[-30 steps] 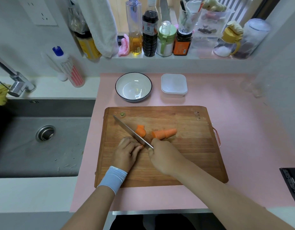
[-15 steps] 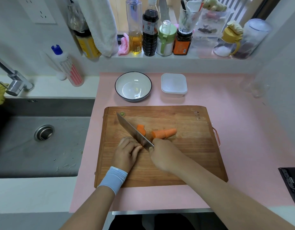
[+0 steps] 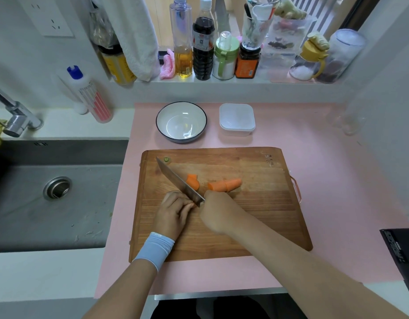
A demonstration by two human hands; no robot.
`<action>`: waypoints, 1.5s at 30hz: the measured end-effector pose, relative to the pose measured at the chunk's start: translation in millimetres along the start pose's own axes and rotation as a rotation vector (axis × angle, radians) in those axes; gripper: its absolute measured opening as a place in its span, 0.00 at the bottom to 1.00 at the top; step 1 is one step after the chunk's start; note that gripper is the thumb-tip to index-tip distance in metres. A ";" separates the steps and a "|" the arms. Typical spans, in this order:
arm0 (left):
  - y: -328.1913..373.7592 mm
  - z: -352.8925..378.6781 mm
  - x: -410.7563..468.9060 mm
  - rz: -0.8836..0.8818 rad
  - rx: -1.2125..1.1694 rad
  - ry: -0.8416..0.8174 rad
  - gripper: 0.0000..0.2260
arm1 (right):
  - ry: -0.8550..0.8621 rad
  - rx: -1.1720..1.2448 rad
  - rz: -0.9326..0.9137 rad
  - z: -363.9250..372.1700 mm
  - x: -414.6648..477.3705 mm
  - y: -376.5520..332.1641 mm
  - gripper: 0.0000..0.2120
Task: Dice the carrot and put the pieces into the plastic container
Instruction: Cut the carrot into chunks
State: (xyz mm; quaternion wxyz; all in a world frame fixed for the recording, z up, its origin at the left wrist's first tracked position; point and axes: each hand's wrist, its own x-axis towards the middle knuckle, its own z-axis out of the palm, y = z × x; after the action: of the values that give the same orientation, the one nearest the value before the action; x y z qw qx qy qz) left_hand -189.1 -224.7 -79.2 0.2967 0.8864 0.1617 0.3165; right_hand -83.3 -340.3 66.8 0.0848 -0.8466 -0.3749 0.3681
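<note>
Your right hand [image 3: 218, 212] still grips the knife [image 3: 178, 180], blade now showing its broad face; your left hand [image 3: 174, 211] stays curled, pinching a carrot bit [image 3: 193, 205]

It was a home kitchen. A steel sink [image 3: 61, 199] with a tap [image 3: 17, 116] sat beside the desk [image 3: 325, 180]. Sauce bottles [image 3: 203, 42] and jars lined the windowsill.
</note>
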 end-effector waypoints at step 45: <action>-6.1 -2.2 -2.3 0.037 -0.006 -0.018 0.03 | 0.091 0.137 0.052 45.5 30.9 19.7 0.11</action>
State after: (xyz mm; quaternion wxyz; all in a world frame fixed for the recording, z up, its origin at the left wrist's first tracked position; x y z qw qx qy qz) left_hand -192.9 -220.2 -82.7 0.2951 0.8911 0.1415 0.3143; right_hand -89.5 -338.6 8.7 0.1501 -0.8640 -0.3225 0.3563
